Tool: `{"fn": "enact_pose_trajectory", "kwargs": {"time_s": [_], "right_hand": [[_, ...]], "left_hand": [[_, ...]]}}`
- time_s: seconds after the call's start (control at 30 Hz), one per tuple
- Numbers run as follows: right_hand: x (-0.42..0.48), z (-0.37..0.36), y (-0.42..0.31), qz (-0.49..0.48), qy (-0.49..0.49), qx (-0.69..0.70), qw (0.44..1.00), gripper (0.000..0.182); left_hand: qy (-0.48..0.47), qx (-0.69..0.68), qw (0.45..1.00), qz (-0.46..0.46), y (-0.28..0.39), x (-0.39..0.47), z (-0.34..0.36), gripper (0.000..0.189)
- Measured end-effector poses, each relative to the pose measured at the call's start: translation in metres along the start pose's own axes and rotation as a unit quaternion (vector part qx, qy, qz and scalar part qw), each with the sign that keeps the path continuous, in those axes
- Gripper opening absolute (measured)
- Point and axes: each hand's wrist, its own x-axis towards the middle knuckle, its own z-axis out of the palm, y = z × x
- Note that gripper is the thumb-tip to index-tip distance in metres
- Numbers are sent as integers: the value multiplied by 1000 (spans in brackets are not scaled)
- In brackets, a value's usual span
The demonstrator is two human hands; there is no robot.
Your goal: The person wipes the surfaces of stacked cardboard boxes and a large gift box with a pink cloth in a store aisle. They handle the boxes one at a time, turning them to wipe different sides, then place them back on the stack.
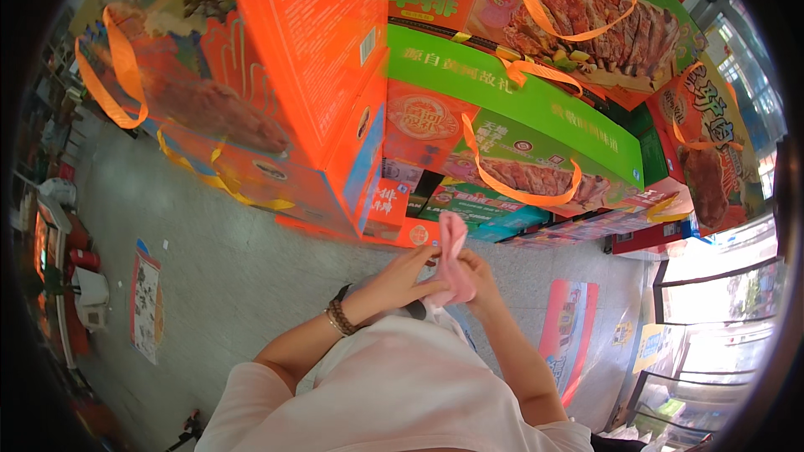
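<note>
A folded pink cloth (455, 267) is held up in front of my waist, its narrow folded end pointing away from me. My left hand (405, 279) grips it from the left, thumb along its near part; a braided bracelet circles that wrist. From the other side my right hand (482, 277) pinches the cloth, with some fingers hidden behind it. Just beyond stand stacked cardboard gift boxes: a tall orange box (320, 50) and a green-topped box (502, 85) with an orange ribbon handle (527, 196).
More gift boxes with ribbon handles stand at far left (195, 81) and far right (710, 150). Grey floor (220, 263) surrounds me, with printed sheets left (146, 307) and right (568, 333). Glazed doors (710, 314) are at the right, a white bin (91, 295) at the left.
</note>
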Motion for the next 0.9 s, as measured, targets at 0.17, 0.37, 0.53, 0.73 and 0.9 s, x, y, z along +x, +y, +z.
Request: {"fn": "enact_pose_trajectory", "kwargs": {"time_s": [0.17,0.37,0.53,0.73,0.9], "right_hand": [[-27,45,-14,70,-97,-49,992,17],[-51,32,7,86,-24,2,996,16],[-73,23,16,16,4,-64,998,15],[-97,52,60,250,-47,-42,966,14],[-106,139,58,273,-74,1,959,14]], "left_hand": [[64,-17,996,-60,8,-40,-4,39],[207,-36,971,-116,19,-95,7,14],[295,-31,942,-154,10,-154,10,8],[455,-10,873,-173,-1,-219,-2,10],[378,14,916,-131,17,-235,-7,29]]}}
